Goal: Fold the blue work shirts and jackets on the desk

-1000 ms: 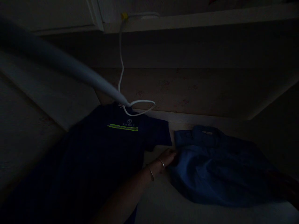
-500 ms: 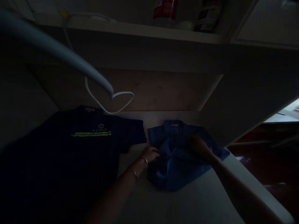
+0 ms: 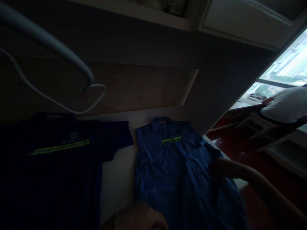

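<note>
A blue work shirt (image 3: 168, 172) with a yellow-green stripe lies spread on the light tabletop, its collar at the far side. My left hand (image 3: 141, 217), with a bracelet at the wrist, is at the bottom edge of the view over the shirt's lower left side. Its fingers look curled round the cloth, though the picture edge cuts them off. Over the shirt's right side, my right hand (image 3: 220, 167) touches the cloth; dark and blur hide its fingers. To the left lies a dark navy short-sleeved shirt (image 3: 112, 135) with a chest stripe and logo.
A pale blue-grey tube (image 3: 52, 41) and a white cord (image 3: 52, 102) hang above the navy shirt. An overhead shelf (image 3: 134, 11) crosses the top. A side panel (image 3: 216, 73) rises at the right. Beyond it, a person (image 3: 285, 105) bends near a window.
The blue shirt has gone from bunched to spread toward me, showing its stripe. My left hand has moved down toward me, my right hand right and down. The view has turned right.
</note>
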`<state>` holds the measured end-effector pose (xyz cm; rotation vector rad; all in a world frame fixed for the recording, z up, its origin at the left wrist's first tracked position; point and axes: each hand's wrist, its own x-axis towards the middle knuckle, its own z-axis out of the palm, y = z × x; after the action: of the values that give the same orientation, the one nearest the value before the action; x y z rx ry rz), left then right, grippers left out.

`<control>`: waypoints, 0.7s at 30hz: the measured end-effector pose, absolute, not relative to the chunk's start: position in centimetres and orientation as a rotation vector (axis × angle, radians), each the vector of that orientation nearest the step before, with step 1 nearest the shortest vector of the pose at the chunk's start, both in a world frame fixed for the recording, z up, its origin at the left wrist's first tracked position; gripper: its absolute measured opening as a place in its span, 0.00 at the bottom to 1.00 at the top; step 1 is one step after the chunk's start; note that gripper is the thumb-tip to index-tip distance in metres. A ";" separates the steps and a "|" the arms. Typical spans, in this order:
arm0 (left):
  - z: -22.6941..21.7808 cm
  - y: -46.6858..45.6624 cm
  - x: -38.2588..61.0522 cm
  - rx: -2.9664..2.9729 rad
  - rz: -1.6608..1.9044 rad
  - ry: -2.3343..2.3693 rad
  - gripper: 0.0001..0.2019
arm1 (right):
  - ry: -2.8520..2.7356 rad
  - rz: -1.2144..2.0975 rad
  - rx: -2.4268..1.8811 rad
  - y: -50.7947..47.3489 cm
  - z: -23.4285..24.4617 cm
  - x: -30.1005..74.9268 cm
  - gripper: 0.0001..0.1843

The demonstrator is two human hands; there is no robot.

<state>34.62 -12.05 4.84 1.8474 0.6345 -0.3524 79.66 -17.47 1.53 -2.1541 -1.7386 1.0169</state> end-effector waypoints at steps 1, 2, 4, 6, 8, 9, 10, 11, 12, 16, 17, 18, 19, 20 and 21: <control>5.3 -11.7 35.8 1.837 -0.231 0.671 0.15 | -1.753 1.011 -2.145 -16.4 1.5 79.2 0.16; 5.5 -11.1 37.0 1.847 -0.083 0.739 0.16 | -1.776 0.945 -2.148 -15.0 1.3 78.7 0.16; 4.8 -9.7 39.5 1.972 0.219 0.929 0.17 | -1.838 0.636 -2.196 -12.0 0.9 77.4 0.16; 2.8 -8.0 41.5 2.199 0.408 1.097 0.19 | -1.883 0.278 -2.291 -9.2 0.2 76.3 0.19; 0.4 -6.4 42.5 2.409 0.407 1.210 0.23 | -1.857 0.072 -2.439 -7.1 -0.6 75.8 0.27; -0.7 -5.8 42.6 2.487 0.367 1.252 0.23 | -1.821 0.040 -2.518 -6.4 -1.0 75.6 0.30; -1.6 -5.2 42.5 2.548 0.325 1.281 0.21 | -1.785 0.045 -2.589 -5.9 -1.4 75.6 0.29; -2.3 -4.7 42.3 2.595 0.287 1.289 0.19 | -1.758 0.069 -2.639 -5.6 -1.7 75.7 0.26; -2.7 -4.4 41.9 2.628 0.260 1.289 0.18 | -1.748 0.099 -2.663 -5.6 -1.9 75.8 0.22; -2.9 -3.4 39.2 2.527 0.238 1.319 0.20 | -1.768 0.128 -2.639 -6.6 -1.8 76.3 0.16; -2.7 -3.0 38.3 2.429 0.262 1.341 0.19 | -1.751 0.116 -2.639 -7.1 -1.6 76.6 0.16; -2.6 -2.5 37.2 2.311 0.299 1.374 0.18 | -1.712 0.097 -2.634 -7.6 -1.3 77.1 0.17; -2.4 -1.9 35.9 2.180 0.340 1.413 0.17 | -1.637 0.073 -2.619 -8.3 -1.0 77.8 0.17; -2.2 -1.2 34.5 2.044 0.379 1.449 0.16 | -1.523 0.045 -2.597 -8.9 -0.7 78.8 0.18; -2.0 -0.6 33.0 1.908 0.414 1.482 0.15 | -1.376 0.015 -2.562 -9.7 -0.4 80.0 0.19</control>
<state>33.00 -0.55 -2.00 1.9080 1.4821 0.4144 79.98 -9.68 -0.41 -2.5617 -1.3757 0.0149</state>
